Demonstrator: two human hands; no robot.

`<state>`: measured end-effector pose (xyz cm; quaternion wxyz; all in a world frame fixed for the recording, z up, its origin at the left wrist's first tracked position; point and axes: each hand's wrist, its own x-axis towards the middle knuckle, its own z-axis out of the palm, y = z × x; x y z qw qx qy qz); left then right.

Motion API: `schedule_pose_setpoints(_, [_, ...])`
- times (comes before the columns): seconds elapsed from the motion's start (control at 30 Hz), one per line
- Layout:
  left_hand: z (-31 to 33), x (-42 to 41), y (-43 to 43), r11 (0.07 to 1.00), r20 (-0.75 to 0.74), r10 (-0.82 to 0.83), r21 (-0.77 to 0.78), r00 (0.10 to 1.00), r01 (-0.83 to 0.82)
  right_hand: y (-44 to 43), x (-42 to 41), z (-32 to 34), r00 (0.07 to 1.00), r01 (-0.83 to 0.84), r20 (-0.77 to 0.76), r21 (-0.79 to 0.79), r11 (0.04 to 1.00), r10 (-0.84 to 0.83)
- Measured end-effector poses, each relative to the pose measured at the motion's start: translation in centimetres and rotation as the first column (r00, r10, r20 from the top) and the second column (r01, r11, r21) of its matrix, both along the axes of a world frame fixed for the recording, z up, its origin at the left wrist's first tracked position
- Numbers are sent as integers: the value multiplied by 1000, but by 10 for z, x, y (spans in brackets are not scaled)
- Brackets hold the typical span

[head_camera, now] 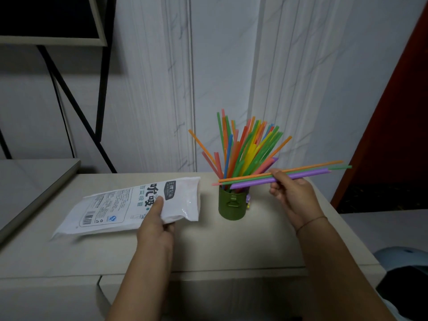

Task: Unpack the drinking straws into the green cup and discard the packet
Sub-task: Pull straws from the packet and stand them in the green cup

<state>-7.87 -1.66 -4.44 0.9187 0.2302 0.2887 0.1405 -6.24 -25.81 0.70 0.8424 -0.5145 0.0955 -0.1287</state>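
A green cup (pixel 232 206) stands on the pale table (pixel 208 246), holding several coloured straws (pixel 240 149) that fan upward. My right hand (pixel 290 195), just right of the cup, grips a few straws (pixel 310 173), orange, green and purple, lying almost level in front of the cup's rim. My left hand (pixel 155 221) pinches the open end of the white printed straw packet (pixel 120 207), which is raised off the table left of the cup. I cannot tell whether the packet holds any straws.
A black metal shelf frame (pixel 69 93) stands at the back left above a lower pale surface (pixel 27 186). A white wall panel rises behind the table. A red-brown panel (pixel 398 112) is at the right, and a pale blue and dark object (pixel 407 269) sits low right.
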Motion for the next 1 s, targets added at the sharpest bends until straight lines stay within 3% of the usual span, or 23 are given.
schedule_pose_setpoints(0.23, [1,-1,-3,1000,10,11,-22,1000,-11,-24,5,-1,988,150,59,-120,981,-144])
schedule_pose_setpoints(0.53, [3,-2,-9,998,42,-54,-31,998,56,2,21,-1,982,185,127,-516,837,-138])
schedule_pose_setpoints(0.73, [3,-2,-6,997,40,-73,-26,997,74,23,29,-8,999,3,25,-766,643,25])
schedule_pose_setpoints(0.87, [4,-2,-6,997,41,-68,-37,997,69,31,34,-18,989,-146,-113,-773,617,92])
schedule_pose_setpoints(1.0, [5,-2,-6,996,30,-71,-44,997,72,36,34,-22,980,-198,-157,-777,597,122])
